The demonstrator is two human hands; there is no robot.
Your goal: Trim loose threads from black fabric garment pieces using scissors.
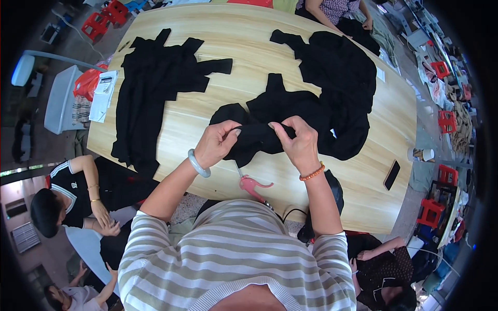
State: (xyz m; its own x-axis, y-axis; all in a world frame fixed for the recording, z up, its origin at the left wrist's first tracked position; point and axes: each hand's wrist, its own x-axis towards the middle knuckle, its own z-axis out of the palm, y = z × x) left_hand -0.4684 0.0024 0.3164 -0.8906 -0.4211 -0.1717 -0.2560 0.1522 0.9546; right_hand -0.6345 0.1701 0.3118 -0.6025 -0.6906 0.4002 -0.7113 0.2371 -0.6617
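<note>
Between both my hands a black garment [264, 136] is stretched near the front of the table, its edge held at two places. My left hand [217, 140], with a pale bangle at the wrist, pinches the cloth at the left. On the right, my right hand [300, 142], wearing an orange bead bracelet, grips the same edge between thumb and fingers. Close below the cloth lies a pink-handled tool [253, 185] with a thin metal tip; its exact kind is unclear. The garment's far part lies on the table among more black cloth.
A pile of black garments [342, 78] lies to the right, another pile [148, 88] to the left. The wooden table [249, 41] carries a phone [392, 174] at its right edge and papers [104, 96] at its left. People sit around it; red stools [431, 212] stand beyond.
</note>
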